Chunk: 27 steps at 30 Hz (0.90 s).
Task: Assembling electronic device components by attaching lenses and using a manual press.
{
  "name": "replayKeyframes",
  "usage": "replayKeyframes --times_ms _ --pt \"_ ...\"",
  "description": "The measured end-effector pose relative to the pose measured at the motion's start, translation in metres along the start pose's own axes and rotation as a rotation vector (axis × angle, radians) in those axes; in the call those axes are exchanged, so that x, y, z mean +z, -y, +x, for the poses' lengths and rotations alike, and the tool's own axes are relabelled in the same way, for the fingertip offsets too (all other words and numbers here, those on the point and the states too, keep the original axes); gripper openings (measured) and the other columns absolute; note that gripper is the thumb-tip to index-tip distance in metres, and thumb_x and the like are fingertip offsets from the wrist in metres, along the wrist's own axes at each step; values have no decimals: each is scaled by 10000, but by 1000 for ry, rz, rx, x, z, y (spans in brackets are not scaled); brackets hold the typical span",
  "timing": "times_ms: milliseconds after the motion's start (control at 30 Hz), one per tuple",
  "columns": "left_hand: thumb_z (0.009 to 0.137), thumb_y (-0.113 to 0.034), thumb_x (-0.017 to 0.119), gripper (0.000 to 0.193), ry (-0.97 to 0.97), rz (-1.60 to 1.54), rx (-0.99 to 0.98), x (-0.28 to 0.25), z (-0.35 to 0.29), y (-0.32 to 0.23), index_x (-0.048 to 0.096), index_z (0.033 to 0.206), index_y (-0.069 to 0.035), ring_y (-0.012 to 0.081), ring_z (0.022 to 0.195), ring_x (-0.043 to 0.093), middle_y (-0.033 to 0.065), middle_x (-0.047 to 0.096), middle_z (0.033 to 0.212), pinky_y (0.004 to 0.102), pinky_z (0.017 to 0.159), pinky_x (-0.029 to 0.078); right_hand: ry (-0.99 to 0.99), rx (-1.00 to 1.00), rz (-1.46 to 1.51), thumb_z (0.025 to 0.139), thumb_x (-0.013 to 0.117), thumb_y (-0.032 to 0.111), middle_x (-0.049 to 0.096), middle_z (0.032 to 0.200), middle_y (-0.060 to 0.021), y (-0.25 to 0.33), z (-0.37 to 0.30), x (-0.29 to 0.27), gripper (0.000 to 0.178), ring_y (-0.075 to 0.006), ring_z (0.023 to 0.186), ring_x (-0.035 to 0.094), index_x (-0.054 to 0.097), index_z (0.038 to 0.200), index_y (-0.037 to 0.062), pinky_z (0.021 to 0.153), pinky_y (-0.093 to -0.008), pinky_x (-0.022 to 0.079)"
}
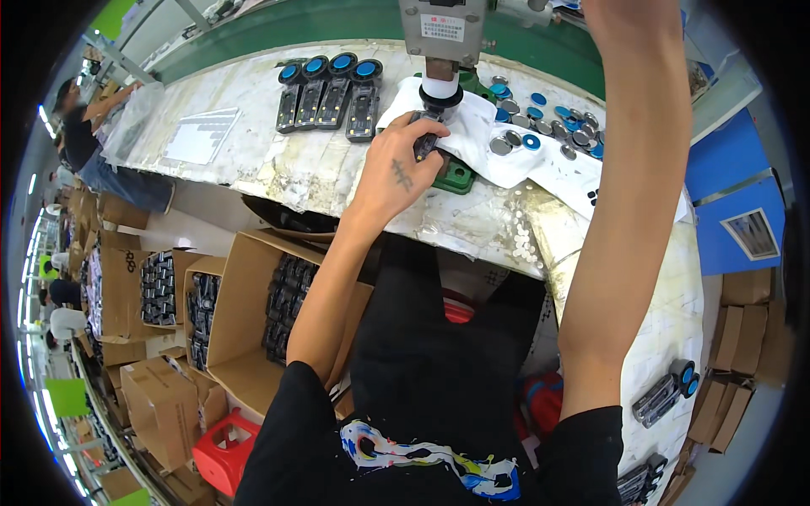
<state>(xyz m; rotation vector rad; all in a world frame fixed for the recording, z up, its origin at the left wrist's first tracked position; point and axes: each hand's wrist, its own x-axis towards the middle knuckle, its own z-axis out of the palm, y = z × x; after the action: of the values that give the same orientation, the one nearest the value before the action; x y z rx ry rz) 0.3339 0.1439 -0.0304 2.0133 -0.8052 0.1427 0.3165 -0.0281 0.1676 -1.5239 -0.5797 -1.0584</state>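
My left hand (403,164) grips a black handheld device (424,142) with a round head, its fingers bent round the body. The device's head sits beneath the white tip (440,84) of a grey press (443,29); whether the tip touches it I cannot tell. Under the device is a green base (456,175), partly covered by white cloth (485,148). My right forearm (629,194) reaches up past the press's right side, its hand cut off by the top edge. Left of the press lie several similar black devices (333,99) with blue discs in their round heads.
Loose blue and silver discs (553,126) lie right of the press. Small pale dots (523,236) sit near the bench edge. More devices (662,396) rest on the right bench. Open cartons (245,329) of black parts and a red stool (226,451) stand at left. Another person (93,135) works far left.
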Motion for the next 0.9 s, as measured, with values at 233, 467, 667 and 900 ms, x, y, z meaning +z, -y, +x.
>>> replayKeyframes --times_ms 233,467,667,900 --pt "757 -42 602 280 -9 39 20 1 -4 -1 672 1026 -19 220 712 619 129 648 966 299 633 485 -35 -53 -115 849 635 284 379 580 77 19 -31 4 320 -26 522 305 505 625 97 505 -219 244" --pt "757 -66 604 284 -6 57 -2 3 -5 2 674 1029 -22 210 638 587 132 653 980 299 622 481 17 -52 1 846 648 196 436 606 77 17 -53 7 262 -11 563 357 520 644 88 515 -210 261" --pt "715 -69 613 262 -24 10 -3 -1 0 -4 686 962 -22 350 779 617 176 622 899 401 743 493 -1 -73 -126 846 647 172 469 622 76 22 -54 6 255 -5 576 370 524 646 71 534 -194 271" --pt "748 -50 615 283 81 9 32 -20 -6 -2 672 1023 -10 245 783 617 145 650 958 316 718 491 -5 -6 -230 873 652 395 385 578 65 16 -6 -9 360 -41 515 339 541 709 94 514 -214 266"
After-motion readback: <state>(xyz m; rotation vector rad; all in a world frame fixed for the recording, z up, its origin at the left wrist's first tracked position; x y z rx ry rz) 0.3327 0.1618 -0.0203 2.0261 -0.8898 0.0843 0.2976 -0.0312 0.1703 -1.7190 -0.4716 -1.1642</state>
